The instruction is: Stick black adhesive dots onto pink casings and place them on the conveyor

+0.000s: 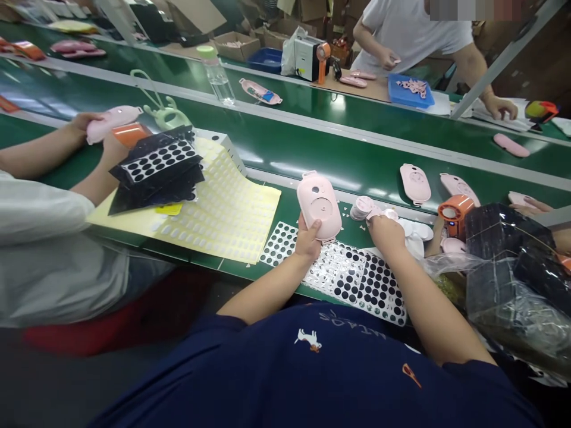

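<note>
The left hand [307, 238] wraps a pink plastic casing [319, 206]; the right hand [387, 233] pinches a small pink piece [379, 213] beside a sheet of black dots [379, 291], some spots already empty.

You filmed under bright overhead light, with streaky glare on the green belt [285, 157], bent edges, and a co-worker's blurred sleeve [40, 249].

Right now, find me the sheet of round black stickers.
In the head view, the sheet lies on the green conveyor belt's near edge, below the left hand and right hand, right of the yellow sticker sheet.
</note>
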A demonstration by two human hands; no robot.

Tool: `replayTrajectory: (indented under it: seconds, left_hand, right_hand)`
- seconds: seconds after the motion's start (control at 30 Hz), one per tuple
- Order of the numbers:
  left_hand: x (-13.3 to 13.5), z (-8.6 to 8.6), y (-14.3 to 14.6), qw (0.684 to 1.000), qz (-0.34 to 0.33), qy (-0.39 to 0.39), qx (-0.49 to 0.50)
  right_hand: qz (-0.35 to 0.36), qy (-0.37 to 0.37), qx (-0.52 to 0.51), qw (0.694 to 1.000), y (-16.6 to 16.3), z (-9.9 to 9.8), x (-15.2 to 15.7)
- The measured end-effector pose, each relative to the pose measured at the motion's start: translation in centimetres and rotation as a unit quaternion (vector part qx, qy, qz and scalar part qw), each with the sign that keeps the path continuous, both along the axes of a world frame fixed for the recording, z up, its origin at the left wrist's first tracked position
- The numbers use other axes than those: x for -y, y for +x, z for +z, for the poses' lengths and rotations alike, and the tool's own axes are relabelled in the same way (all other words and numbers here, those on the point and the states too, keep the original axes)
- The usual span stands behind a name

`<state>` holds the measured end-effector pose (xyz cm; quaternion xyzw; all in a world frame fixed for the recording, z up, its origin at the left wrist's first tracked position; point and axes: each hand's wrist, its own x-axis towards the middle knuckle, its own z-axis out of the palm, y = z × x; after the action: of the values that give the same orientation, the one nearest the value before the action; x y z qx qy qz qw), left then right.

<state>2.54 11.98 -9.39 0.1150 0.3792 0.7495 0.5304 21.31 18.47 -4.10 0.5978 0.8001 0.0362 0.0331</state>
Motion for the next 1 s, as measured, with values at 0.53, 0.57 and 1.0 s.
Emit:
replayTrajectory:
  seconds: [0.53,0.57,1.0]
  left_hand:
    - [4.4,4.3,4.2,0.971,-0.193,0.092,-0.106]
    - [4.7,4.4,4.4,0.97,-0.203,0.092,-0.099]
    - [4.9,4.0,4.4,0.933,-0.247,0.127,-0.229]
  right_hand:
    - [0.181,0.261,-0.202,0.927,0.1,6.3,10.1]
    - [0.183,0.255,-0.201,0.928,0.1,6.3,10.4]
    - [0.171,0.305,-0.232,0.908,1.8,5.6,10.2]
